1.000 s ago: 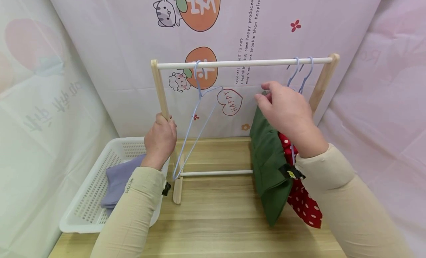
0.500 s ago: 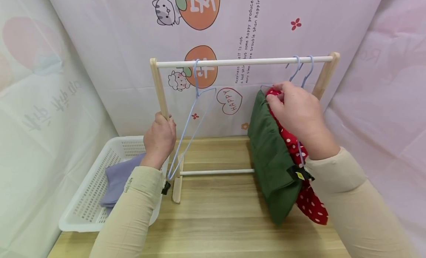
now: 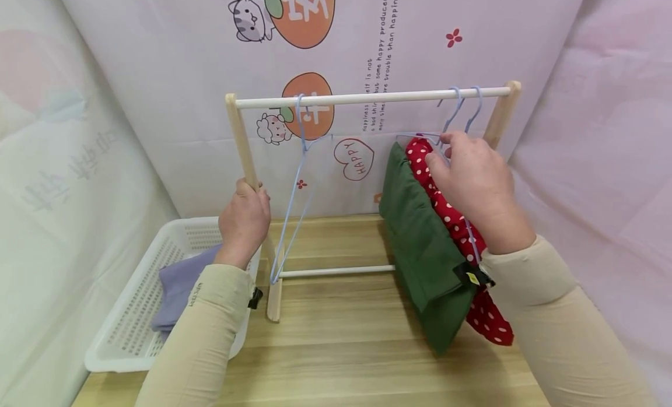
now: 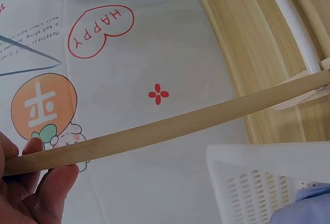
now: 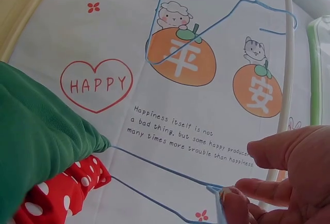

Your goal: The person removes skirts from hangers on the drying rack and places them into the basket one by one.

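Observation:
My left hand (image 3: 244,220) grips the left wooden post (image 3: 241,141) of a small clothes rack, thumb and fingers around it. My right hand (image 3: 475,185) is by the hangers at the rack's right end. In the right wrist view, a fingertip touches the neck of a blue wire hanger (image 5: 165,168), with the thumb held apart. A green garment (image 3: 420,238) and a red garment with white dots (image 3: 446,211) hang there side by side, the red one partly hidden by my hand. Another blue hanger (image 3: 304,147) hangs bare near the left post.
The white top rail (image 3: 346,98) carries all the hangers, and a lower white bar (image 3: 336,272) joins the rack's feet. At the left, a white perforated basket (image 3: 95,360) holds lavender cloth (image 3: 181,284). Printed white sheets (image 3: 399,39) surround the wooden tabletop (image 3: 325,348).
My right hand has moved right, off the green garment's top edge to the hanger neck, uncovering more red cloth. Both garments have shifted slightly right. My left hand keeps its grip; the view has shifted slightly.

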Demonstrator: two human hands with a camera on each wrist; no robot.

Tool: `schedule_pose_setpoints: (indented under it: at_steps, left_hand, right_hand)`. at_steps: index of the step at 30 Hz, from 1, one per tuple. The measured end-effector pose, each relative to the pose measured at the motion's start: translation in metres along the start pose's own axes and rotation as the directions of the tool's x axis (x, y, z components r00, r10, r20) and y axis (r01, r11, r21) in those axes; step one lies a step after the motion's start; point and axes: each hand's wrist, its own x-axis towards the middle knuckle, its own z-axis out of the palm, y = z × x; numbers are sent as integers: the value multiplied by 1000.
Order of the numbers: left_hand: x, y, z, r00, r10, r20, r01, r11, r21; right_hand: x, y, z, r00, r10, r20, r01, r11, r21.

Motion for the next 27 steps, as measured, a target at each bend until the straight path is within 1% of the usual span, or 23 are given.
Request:
schedule_pose_setpoints:
  at_steps: [13,19,23,27]
  left_hand:
    - [-1,-1,1,999,26,-35,-26,1000,6]
    - [-2,-1,0,999,36,-26,-36,999,9]
    - [-2,-1,1,999,38,-36,-38,999,10]
    - [-2,0,1,998,40,-47,-39,999,14]
  right_hand:
    - [1,3,2,999,34,33,-34,999,-15]
    - [3,3,1,997,33,70,-29,998,-47]
    - [5,3,1,994,21,104,-11,996,-88]
    - [6,4,1,989,16,150,1,994,-109]
